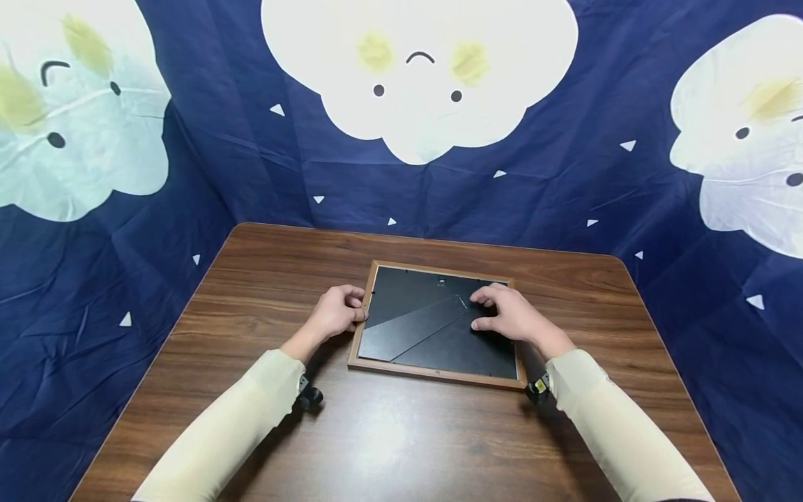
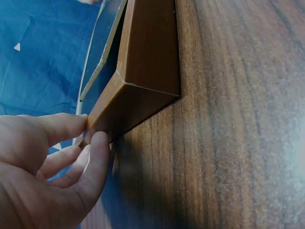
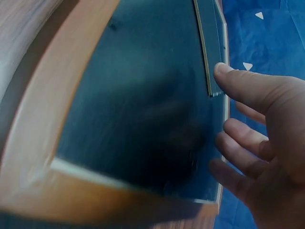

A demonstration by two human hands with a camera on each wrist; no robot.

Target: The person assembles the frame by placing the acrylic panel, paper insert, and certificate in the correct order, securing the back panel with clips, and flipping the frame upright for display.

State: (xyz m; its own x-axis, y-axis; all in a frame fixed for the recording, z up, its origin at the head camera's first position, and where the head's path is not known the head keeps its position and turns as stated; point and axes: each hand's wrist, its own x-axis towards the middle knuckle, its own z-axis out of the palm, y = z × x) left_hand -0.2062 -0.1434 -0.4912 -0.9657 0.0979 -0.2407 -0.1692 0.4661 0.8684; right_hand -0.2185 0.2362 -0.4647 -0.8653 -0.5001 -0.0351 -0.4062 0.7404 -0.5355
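A wooden picture frame (image 1: pixel 401 369) lies face down, its black backing board (image 1: pixel 414 286) upward. Against that board lies a black easel stand (image 1: pixel 408 331), slanting to the lower left. My left hand (image 1: pixel 335 310) pinches the frame's left edge; in the left wrist view its thumb and fingers (image 2: pixel 95 157) meet at the wooden side (image 2: pixel 150 52). Over the right part of the backing hovers my right hand (image 1: pixel 511 314), fingers loosely bent and apart, holding nothing. The right wrist view puts its thumb (image 3: pixel 228 76) near the stand's hinged end; whether they touch I cannot tell.
The frame rests on a brown wood-grain table (image 1: pixel 276 272) with rounded far corners. Dark blue cloth (image 1: pixel 251 160) printed with white clouds and small triangles hangs around its back and sides. A small black device (image 1: pixel 310 397) sits at each wrist.
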